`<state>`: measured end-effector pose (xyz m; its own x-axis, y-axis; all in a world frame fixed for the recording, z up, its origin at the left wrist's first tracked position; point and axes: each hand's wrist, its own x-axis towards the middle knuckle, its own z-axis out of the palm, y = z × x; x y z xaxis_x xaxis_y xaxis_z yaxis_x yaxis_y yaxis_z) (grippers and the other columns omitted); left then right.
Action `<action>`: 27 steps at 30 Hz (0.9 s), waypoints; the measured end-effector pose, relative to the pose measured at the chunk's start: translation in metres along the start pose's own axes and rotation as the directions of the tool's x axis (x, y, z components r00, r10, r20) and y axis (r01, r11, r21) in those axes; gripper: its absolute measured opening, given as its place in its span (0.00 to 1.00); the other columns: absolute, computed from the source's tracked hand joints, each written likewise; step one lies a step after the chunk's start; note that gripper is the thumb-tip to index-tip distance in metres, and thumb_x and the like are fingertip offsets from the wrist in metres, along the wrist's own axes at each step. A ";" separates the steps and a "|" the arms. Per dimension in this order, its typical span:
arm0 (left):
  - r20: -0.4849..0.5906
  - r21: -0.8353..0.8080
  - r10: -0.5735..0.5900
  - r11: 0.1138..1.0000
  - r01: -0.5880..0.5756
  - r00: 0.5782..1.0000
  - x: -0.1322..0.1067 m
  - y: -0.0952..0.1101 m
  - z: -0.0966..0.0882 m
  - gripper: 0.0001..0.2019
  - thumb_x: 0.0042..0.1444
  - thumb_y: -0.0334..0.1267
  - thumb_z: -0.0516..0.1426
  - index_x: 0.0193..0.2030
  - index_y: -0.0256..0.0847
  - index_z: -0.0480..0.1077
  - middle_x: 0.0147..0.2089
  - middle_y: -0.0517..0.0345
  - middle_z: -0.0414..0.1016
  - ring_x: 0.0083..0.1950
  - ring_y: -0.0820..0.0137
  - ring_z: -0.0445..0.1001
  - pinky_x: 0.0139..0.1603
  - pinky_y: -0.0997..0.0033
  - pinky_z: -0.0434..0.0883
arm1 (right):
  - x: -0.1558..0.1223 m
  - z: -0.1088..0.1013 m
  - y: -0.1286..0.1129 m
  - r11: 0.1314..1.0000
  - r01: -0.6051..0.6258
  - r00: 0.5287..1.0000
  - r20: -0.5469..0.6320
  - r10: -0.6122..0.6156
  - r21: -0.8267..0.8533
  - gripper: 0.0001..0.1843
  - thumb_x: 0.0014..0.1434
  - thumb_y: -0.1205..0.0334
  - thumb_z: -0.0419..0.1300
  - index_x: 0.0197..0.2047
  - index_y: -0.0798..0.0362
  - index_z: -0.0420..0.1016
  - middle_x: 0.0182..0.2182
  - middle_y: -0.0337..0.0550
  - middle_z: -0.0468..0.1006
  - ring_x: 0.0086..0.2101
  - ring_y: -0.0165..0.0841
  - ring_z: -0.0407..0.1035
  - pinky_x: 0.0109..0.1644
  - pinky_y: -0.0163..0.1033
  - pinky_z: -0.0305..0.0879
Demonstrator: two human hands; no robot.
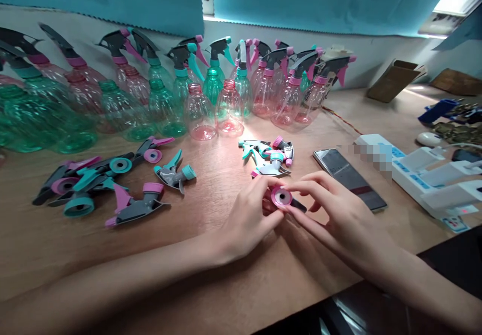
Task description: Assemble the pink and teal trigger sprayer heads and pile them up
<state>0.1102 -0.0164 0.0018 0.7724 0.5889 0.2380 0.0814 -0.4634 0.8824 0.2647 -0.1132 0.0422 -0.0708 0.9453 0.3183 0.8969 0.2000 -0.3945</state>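
Between my two hands is a pink and grey trigger spray head (281,197), its round collar with a white disc and dark centre hole turned up toward me. My left hand (250,214) grips it from the left, thumb and fingers closed on the collar. From the right, my right hand (335,209) pinches the same collar between thumb and fingertips. Just beyond my hands lies a small pile of teal, pink and grey spray heads (269,161). More loose spray heads (88,179) lie in a heap to the left, near a single teal and grey one (175,173).
Several clear green bottles (124,111) and pink bottles (201,114) stand along the wall, many topped with spray heads. A phone (348,179) lies right of my hands. Beyond it are a white power strip (406,169) with plugs and a brown box (393,80).
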 end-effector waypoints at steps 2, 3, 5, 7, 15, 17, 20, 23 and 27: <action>0.042 -0.053 -0.015 0.998 0.017 0.999 0.002 -0.001 0.006 0.13 0.56 0.28 0.56 0.47 0.38 0.62 0.47 0.50 0.70 0.45 0.66 0.74 0.43 0.67 0.75 | -0.004 0.002 0.005 0.999 0.003 1.000 0.018 -0.002 -0.033 0.14 0.62 0.62 0.55 0.52 0.50 0.66 0.44 0.46 0.69 0.41 0.35 0.70 0.40 0.39 0.70; 0.054 -0.063 -0.018 0.998 0.021 0.998 0.002 -0.001 0.007 0.13 0.56 0.27 0.56 0.47 0.38 0.63 0.47 0.50 0.71 0.45 0.66 0.74 0.43 0.66 0.75 | -0.005 0.004 0.007 0.999 0.001 0.999 0.038 0.000 -0.043 0.14 0.62 0.62 0.55 0.51 0.51 0.67 0.44 0.47 0.70 0.41 0.35 0.70 0.40 0.40 0.71; 0.080 -0.049 -0.019 0.999 0.023 0.997 0.001 -0.001 0.008 0.14 0.55 0.25 0.56 0.48 0.38 0.64 0.47 0.50 0.71 0.45 0.65 0.75 0.44 0.65 0.75 | -0.008 0.007 0.010 0.999 -0.005 0.997 0.075 0.009 -0.054 0.13 0.63 0.61 0.54 0.50 0.51 0.67 0.44 0.47 0.71 0.40 0.36 0.71 0.40 0.41 0.71; 0.112 0.008 0.003 1.000 -0.004 0.994 -0.002 -0.001 0.004 0.17 0.55 0.23 0.55 0.51 0.39 0.65 0.50 0.51 0.71 0.49 0.65 0.74 0.48 0.63 0.74 | -0.008 0.012 0.012 0.997 0.007 0.997 0.083 -0.001 -0.070 0.12 0.63 0.61 0.54 0.49 0.52 0.68 0.45 0.48 0.72 0.40 0.36 0.71 0.41 0.42 0.71; 0.083 0.323 0.060 0.943 -0.084 0.995 -0.025 0.003 -0.038 0.12 0.61 0.26 0.51 0.50 0.41 0.67 0.51 0.55 0.69 0.40 0.74 0.75 0.42 0.72 0.74 | -0.006 0.030 0.022 0.965 0.150 0.988 0.050 -0.143 -0.216 0.09 0.63 0.66 0.54 0.46 0.54 0.70 0.43 0.48 0.76 0.41 0.39 0.69 0.43 0.45 0.68; 0.049 0.429 0.029 0.902 -0.048 0.998 -0.034 0.006 -0.059 0.10 0.61 0.28 0.52 0.48 0.40 0.68 0.47 0.56 0.70 0.37 0.74 0.74 0.40 0.72 0.73 | -0.007 0.031 0.027 0.962 0.147 0.989 0.030 -0.144 -0.229 0.09 0.62 0.64 0.55 0.47 0.53 0.70 0.43 0.47 0.76 0.41 0.39 0.68 0.43 0.45 0.68; -0.057 0.610 0.028 0.793 0.013 0.998 -0.045 0.009 -0.094 0.09 0.62 0.34 0.52 0.48 0.41 0.67 0.45 0.56 0.70 0.43 0.69 0.72 0.44 0.66 0.71 | -0.007 0.029 0.032 0.958 0.127 0.992 0.031 -0.123 -0.257 0.11 0.62 0.60 0.55 0.48 0.51 0.70 0.43 0.44 0.77 0.42 0.38 0.68 0.42 0.44 0.67; -0.162 0.778 -0.024 0.613 0.143 0.987 -0.051 0.006 -0.123 0.11 0.61 0.40 0.54 0.48 0.40 0.69 0.47 0.52 0.69 0.48 0.61 0.69 0.48 0.58 0.67 | -0.003 0.027 0.033 0.952 0.097 0.995 0.059 -0.083 -0.291 0.13 0.63 0.56 0.53 0.50 0.49 0.70 0.43 0.43 0.77 0.43 0.39 0.68 0.40 0.43 0.67; -0.177 0.891 -0.074 0.411 0.191 0.981 -0.048 -0.005 -0.141 0.20 0.57 0.49 0.57 0.52 0.39 0.70 0.48 0.46 0.68 0.50 0.53 0.65 0.48 0.53 0.65 | 0.006 0.025 0.029 0.930 0.106 0.994 0.069 -0.088 -0.352 0.14 0.64 0.54 0.50 0.48 0.49 0.72 0.41 0.45 0.77 0.41 0.41 0.68 0.38 0.44 0.66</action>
<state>-0.0158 0.0512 0.0434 0.6407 0.7292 0.2403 0.7429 -0.6678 0.0461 0.2791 -0.0956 0.0113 -0.1789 0.9396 0.2917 0.9802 0.1957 -0.0292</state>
